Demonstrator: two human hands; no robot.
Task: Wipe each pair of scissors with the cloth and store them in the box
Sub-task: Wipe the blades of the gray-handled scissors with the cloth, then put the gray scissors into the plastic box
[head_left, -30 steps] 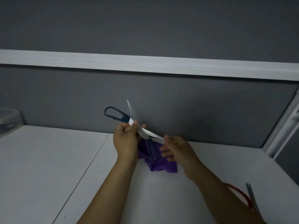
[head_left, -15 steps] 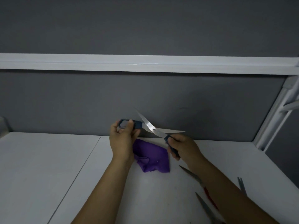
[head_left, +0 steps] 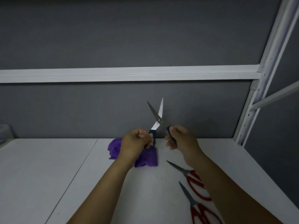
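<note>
Half a second ago the blue-handled scissors lay nearly level with the blades spread wide. Now they stand upright, tips toward 12 o'clock against the grey partition, and the blades form a narrower V. The hands have drawn closer together, and more of the desk's right side has come into view.

The left hand sits at 9 o'clock of the pivot's base, its fingers clenched round one dark blue handle loop, knuckles up. The right hand is just beside it at 3 o'clock, fingers wrapped round the other loop. Both forearms reach up from 6 o'clock, and the scissors are held clear above the desk.

The purple cloth lies crumpled on the desk under the left hand, partly hidden by the wrist. Two red-handled pairs lie at 4 to 5 o'clock, one farther and one nearer, tips toward 11 o'clock, both partly covered by the right forearm. The box shows only as a sliver at the 9 o'clock edge, well apart from the hands. Open desk stretches between them. A white rail crosses the partition above the blade tips, and a white upright bounds the desk at 2 o'clock.
</note>
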